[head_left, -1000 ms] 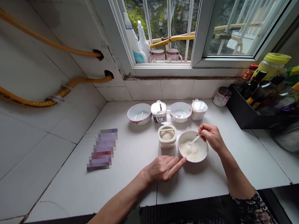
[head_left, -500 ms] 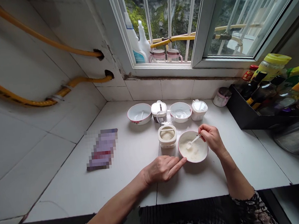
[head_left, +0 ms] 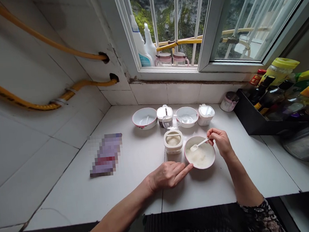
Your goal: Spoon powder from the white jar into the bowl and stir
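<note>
My right hand (head_left: 220, 142) pinches the handle of a small white spoon (head_left: 199, 144), whose scoop is over the left inside of a bowl. That white bowl (head_left: 213, 157) has a pink rim and holds pale, powdery or granular stuff (head_left: 200, 158). Fingers stretched out, my left hand (head_left: 170, 174) rests by the bowl's lower left, its fingertips touching the rim. Just left of the bowl stands a cream seasoning jar (head_left: 173, 149) with its clear lid (head_left: 171, 122) flipped up and pale contents inside.
Behind are a white bowl (head_left: 145, 124) with a spoon in it, a jar with dark contents (head_left: 164, 114), another bowl (head_left: 187, 122) and a closed white jar (head_left: 206, 114). A black bottle box (head_left: 255, 123) stands right. A blurred purple packet (head_left: 108, 156) lies left.
The spoon's scoop has lifted off the powder and moved slightly up and left. My right hand has shifted a little to the right; my left hand stays put.
</note>
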Tool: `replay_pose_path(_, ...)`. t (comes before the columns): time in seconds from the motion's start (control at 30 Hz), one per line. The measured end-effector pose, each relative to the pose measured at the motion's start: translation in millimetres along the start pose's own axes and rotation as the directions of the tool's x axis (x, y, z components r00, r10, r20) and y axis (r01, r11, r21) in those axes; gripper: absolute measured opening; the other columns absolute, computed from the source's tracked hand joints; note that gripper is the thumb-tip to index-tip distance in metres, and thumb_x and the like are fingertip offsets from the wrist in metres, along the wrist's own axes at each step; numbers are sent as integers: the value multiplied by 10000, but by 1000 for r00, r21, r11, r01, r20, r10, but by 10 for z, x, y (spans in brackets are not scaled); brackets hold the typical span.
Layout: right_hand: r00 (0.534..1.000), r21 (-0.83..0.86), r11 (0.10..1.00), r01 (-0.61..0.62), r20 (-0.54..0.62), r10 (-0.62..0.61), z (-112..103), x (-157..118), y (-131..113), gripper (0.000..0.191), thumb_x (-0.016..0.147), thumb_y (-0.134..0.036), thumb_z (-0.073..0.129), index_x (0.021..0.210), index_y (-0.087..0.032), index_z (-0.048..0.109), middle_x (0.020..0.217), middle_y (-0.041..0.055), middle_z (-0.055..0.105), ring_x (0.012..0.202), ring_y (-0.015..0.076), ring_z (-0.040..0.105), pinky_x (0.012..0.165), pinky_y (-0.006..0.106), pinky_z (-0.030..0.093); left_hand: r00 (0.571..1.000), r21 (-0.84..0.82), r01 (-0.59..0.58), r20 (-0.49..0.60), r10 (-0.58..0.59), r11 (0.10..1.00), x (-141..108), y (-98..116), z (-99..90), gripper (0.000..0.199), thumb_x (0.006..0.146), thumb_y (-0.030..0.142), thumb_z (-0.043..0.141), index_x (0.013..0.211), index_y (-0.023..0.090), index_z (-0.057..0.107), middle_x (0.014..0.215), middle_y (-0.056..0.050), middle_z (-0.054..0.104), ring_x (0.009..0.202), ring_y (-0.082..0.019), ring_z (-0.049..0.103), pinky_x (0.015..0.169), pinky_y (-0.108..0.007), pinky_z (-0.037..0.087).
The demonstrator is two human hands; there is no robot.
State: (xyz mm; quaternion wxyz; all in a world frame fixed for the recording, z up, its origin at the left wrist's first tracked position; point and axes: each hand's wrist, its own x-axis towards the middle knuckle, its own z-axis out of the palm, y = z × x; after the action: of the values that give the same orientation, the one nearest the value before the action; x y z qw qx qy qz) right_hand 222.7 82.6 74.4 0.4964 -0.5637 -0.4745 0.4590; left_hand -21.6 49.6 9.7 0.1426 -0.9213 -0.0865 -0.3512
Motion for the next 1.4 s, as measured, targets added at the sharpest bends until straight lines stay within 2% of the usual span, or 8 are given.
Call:
replay_pose_path(0.23, 1000, 179, 984, 4, 3, -5, 50, 27, -47, 30, 619, -219, 545, 621, -199, 567, 406, -41, 477, 457, 128, 423, 534, 286, 380, 1000, -15, 13, 29, -13, 1000, -23, -2, 15, 424, 936, 36, 428, 1359, 10, 454, 810, -86, 690, 682, -140, 673, 597, -233, 602)
replay_pose_path(0.4, 964, 58, 963, 265, -23, -264, 329, -121, -120, 68, 775, -256, 528, 783, -209, 576, 570, -16, 589, 567, 164, 526, 587, 307, 418, 1000, -33, 15, 9, -15, 999, 3, -1, -4, 423, 924, 19, 433, 1344, -33, 441, 803, -95, 697, 681, -159, 680, 568, -250, 601)
replay_pose_path(0.6, 553, -384, 440, 812, 267, -789, 477, -258, -111, 145, 852, -103, 485, 839, -220, 571, 671, -21, 635, 627, 158, 557, 927, 435, 392, 1000, -28, 16, 27, -15, 999, -24, -2, 15, 429, 940, 29, 407, 1366, 12, 451, 829, -109, 708, 704, -159, 687, 592, -249, 608)
replay_pose_path(0.67, 506, -393, 383, 836, 282, -815, 462, -266, -90, 161, 852, -90, 475, 849, -223, 565, 673, -23, 639, 628, 158, 563, 941, 441, 381, 999, -33, 20, 38, -19, 999, -43, -1, 29, 431, 944, 34, 401, 1371, 26, 457, 851, -117, 711, 712, -159, 689, 606, -253, 613)
replay_pose_path(0.77, 660, -343, 589, 732, 141, -738, 436, -257, -60, 127, 866, -152, 475, 831, -230, 569, 668, -17, 644, 643, 172, 573, 914, 434, 403, 999, -39, 28, 46, -26, 999, -60, -1, 40, 427, 950, 41, 401, 1371, 43, 469, 876, -120, 710, 718, -156, 690, 620, -255, 616)
replay_pose_path(0.93, 971, 76, 968, 238, -25, -237, 409, -169, -21, 78, 777, -279, 531, 788, -217, 576, 569, -23, 595, 586, 169, 553, 655, 328, 434, 999, -42, 27, 46, -25, 999, -64, -5, 35, 418, 946, 43, 427, 1360, 50, 485, 873, -108, 702, 723, -148, 689, 629, -246, 615)
replay_pose_path(1.17, 992, 232, 968, 98, -98, -77, 188, -66, -80, 68, 639, -257, 555, 683, -208, 574, 463, -45, 515, 494, 131, 458, 543, 274, 354, 998, -33, 33, 53, -31, 999, -62, -1, 27, 437, 946, 46, 425, 1382, 51, 459, 861, -96, 696, 718, -141, 681, 635, -241, 609)
replay_pose_path(1.4, 942, -326, 889, 322, 22, -334, 14, -103, -53, 109, 639, -206, 472, 579, -228, 561, 518, -13, 532, 606, 175, 490, 610, 303, 388, 1000, -38, 11, -7, -11, 999, 13, -7, -10, 442, 924, 21, 435, 1363, -38, 427, 799, -86, 699, 666, -156, 671, 546, -243, 583)
